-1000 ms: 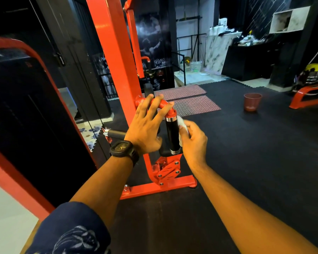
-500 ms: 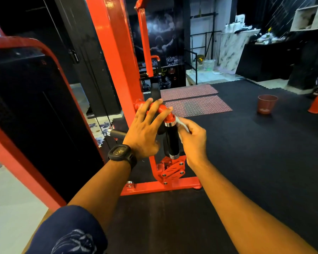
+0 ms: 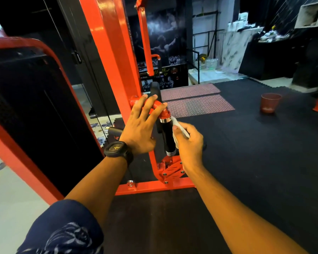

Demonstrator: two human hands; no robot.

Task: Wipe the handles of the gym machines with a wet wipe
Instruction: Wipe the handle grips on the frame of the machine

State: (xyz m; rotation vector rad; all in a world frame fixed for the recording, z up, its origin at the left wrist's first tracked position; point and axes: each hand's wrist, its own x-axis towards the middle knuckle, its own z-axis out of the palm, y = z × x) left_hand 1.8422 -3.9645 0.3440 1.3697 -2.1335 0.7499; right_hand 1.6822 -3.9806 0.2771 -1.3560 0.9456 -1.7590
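Crumpled white wipe (image 3: 178,129) beside black chrome-ended handle (image 3: 166,135)

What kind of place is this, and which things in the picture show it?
Most likely a gym. The left hand rests on a red machine frame, the right hand holds a wipe against its black handle, and black mats cover the floor.

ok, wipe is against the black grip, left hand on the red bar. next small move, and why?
Probably curl the right hand further so that the wet wipe wraps round the black grip. The wipe touches only the grip's right side, and the face toward the camera is bare. The left hand, fingers flat over the red bar, can steady it.
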